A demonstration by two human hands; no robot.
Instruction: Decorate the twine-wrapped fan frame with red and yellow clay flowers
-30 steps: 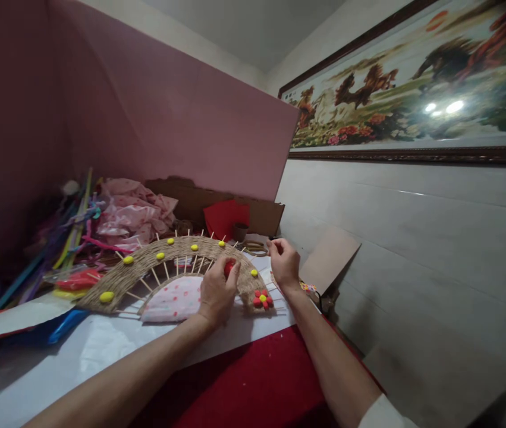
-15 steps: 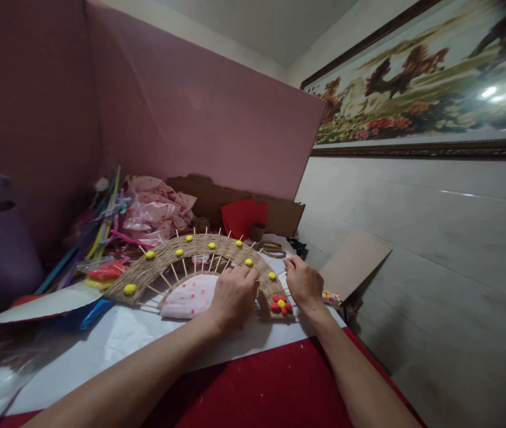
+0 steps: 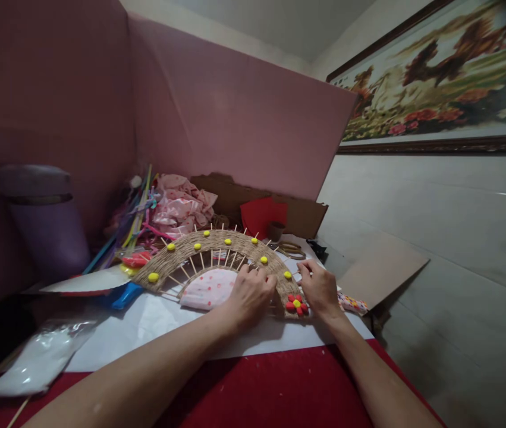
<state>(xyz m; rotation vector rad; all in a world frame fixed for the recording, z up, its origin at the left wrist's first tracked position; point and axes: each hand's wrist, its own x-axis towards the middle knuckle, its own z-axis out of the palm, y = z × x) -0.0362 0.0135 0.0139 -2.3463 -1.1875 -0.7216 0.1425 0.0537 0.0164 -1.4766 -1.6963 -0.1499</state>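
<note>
A half-round fan (image 3: 192,252) of brown twine woven over thin wooden sticks stands tilted on the white sheet. Yellow dots run along its band, and a red flower (image 3: 296,305) with a yellow centre sits at its right end. Polka-dot pink fabric (image 3: 208,288) covers the inner half circle. My left hand (image 3: 253,294) is closed over the fan's inner right part, fingers curled and hiding some sticks. Just outside the band's right edge, my right hand (image 3: 319,288) is closed in a pinch by the stick ends; what lies between its fingertips is too small to tell.
Behind the fan lie crumpled pink fabric (image 3: 181,205), red paper (image 3: 264,215), scissors (image 3: 292,249) and a cardboard strip (image 3: 306,219). Pipe cleaners (image 3: 139,208) and a purple bin (image 3: 52,232) stand left. A clear bag (image 3: 41,356) rests front left; a board (image 3: 382,267) leans right.
The view has swung left, so everything appears shifted right. My right hand's fingers have come slightly lower, closer to the band's edge. My left hand stays on the fan.
</note>
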